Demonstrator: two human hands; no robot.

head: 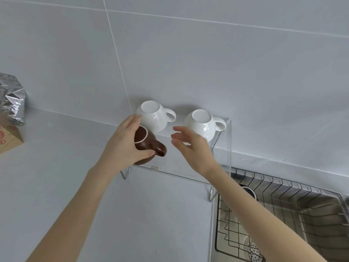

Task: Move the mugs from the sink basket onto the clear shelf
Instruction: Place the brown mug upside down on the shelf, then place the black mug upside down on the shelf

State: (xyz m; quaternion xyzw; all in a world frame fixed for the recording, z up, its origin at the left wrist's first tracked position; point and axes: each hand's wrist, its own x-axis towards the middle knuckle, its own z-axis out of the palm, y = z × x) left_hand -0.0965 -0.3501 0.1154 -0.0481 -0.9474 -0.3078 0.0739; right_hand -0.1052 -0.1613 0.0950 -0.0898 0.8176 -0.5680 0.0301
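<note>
Two white mugs stand upside down at the back of the clear shelf (181,173): one on the left (154,116), one on the right (203,122). My left hand (124,144) grips an upside-down brown mug (145,146) at the shelf's front left, its handle pointing right. My right hand (190,146) hovers open just right of that handle, fingers spread, holding nothing. The wire sink basket (283,210) sits in the sink at the lower right. A dark mug (249,191) shows partly behind my right forearm.
A crumpled silver foil bag (12,99) and a cardboard box (8,138) stand on the grey counter at the far left. The tiled wall rises right behind the shelf. A dotted item (254,250) lies at the sink bottom.
</note>
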